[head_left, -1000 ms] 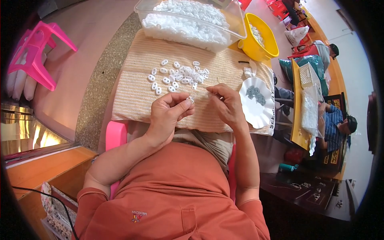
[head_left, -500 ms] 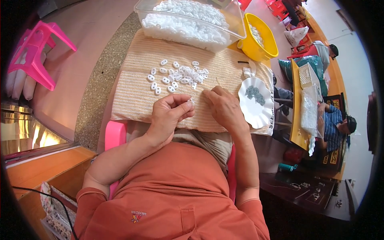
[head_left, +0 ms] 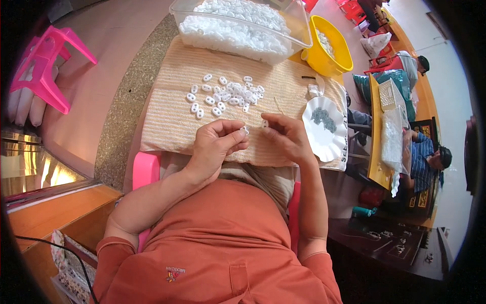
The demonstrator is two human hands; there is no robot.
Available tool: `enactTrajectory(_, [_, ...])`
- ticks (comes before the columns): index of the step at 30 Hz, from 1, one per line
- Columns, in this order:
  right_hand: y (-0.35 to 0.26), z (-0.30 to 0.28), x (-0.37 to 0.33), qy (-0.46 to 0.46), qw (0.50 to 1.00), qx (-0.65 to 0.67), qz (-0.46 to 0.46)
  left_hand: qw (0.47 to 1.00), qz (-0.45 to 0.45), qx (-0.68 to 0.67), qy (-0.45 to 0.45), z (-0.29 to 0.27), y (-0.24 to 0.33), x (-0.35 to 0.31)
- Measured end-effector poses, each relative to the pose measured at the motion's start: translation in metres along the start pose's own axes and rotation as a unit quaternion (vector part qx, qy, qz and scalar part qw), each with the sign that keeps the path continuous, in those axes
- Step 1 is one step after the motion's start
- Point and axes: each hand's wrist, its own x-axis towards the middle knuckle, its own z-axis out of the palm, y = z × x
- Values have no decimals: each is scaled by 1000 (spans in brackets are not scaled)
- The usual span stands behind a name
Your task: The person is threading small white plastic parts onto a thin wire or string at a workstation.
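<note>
Between the thumb and forefinger of my left hand (head_left: 216, 145) a small white plastic piece (head_left: 245, 129) is pinched, its shape mostly covered by the fingertips. My right hand (head_left: 288, 138), just across from it, grips a white oval two-hole piece (head_left: 265, 123) by its edge. The two pieces are apart. Beyond my hands lies a loose pile of white two-hole pieces (head_left: 234, 94) on the striped beige towel (head_left: 167, 121). Near my right fingers is a thin yellowish stick (head_left: 278, 105). A white fluted plate (head_left: 326, 147) holding small dark grey-green parts (head_left: 322, 119) sits right of my right hand.
At the table's far side stand a clear plastic bin (head_left: 283, 50) full of white pieces and a yellow basin (head_left: 341, 53). A pink stool (head_left: 45, 66) is at left. To the right, a person in a striped shirt (head_left: 421, 162) sits at another table (head_left: 375, 131).
My right hand has lifted from the towel and turned, now with a white two-hole piece in its fingertips. My left hand stays almost in place.
</note>
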Motion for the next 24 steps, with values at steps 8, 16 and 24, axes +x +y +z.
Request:
enactTrajectory(8, [11, 0, 1, -29, 991, 128, 7, 1000, -9, 6, -3, 0, 1, 0])
enactTrajectory(16, [11, 9, 0, -42, 983, 176, 10, 1000, -25, -6, 0, 1, 4, 0])
enactTrajectory(24, [5, 12, -1, -1, 975, 219, 34, 999, -45, 4, 11, -1, 6, 1])
